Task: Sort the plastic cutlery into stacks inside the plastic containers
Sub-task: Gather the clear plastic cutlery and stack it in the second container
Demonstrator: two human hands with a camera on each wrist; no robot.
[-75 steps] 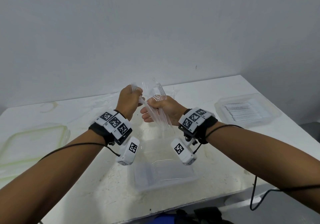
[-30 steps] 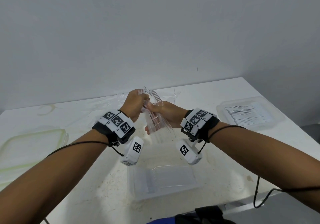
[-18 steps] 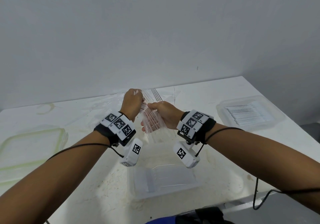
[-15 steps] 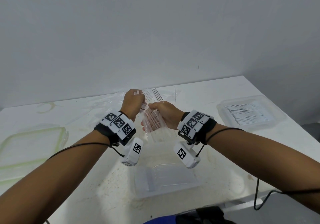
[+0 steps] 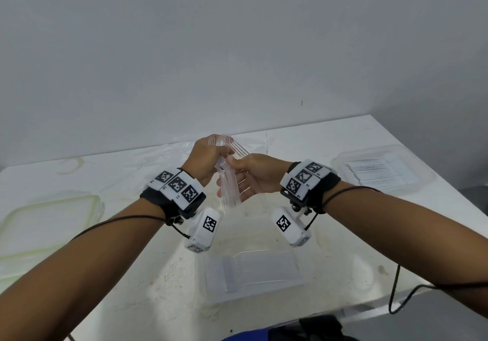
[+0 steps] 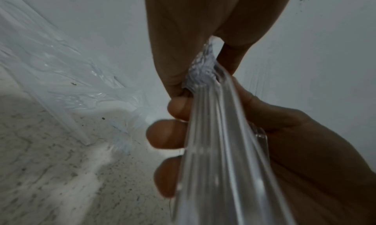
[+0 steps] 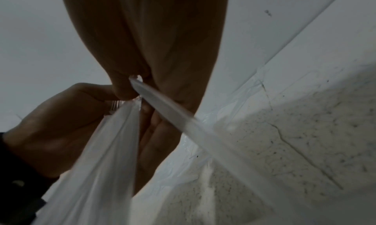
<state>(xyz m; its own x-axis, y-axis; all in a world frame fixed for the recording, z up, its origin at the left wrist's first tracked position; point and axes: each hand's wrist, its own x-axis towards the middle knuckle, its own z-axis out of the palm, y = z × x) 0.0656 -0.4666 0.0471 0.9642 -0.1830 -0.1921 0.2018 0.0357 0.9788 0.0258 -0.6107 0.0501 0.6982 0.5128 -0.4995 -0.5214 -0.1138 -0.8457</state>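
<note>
Far left on my table (image 5: 79, 248) I see a clear lid (image 5: 47, 224) with a greenish rim, lying flat near the edge. Moving in, my left hand (image 5: 207, 160) is raised above the table with its fingers curled round the upper part of a bundle of clear forks (image 5: 228, 182); the tines stick out above the knuckles and the handles hang down toward me. The left wrist view shows that grip from below, with the forks (image 6: 213, 132) running down across the picture and fingertips (image 6: 167, 134) of the other hand wrapped over them. Just beside it, touching, my right hand (image 5: 254, 173) holds the same bundle lower down: the thumb presses the handles from above and the fingers cup them from underneath, loosely bent. In the right wrist view one fork (image 7: 183, 116) stands out at an angle from the rest, pinched at its top. Below both hands, near the front edge, sits a clear container (image 5: 253, 272) with a row of cutlery stacked inside. Behind the hands lies crumpled clear wrap (image 5: 163, 156). Far right, a second container (image 5: 380, 171) holds another neat stack.
</note>
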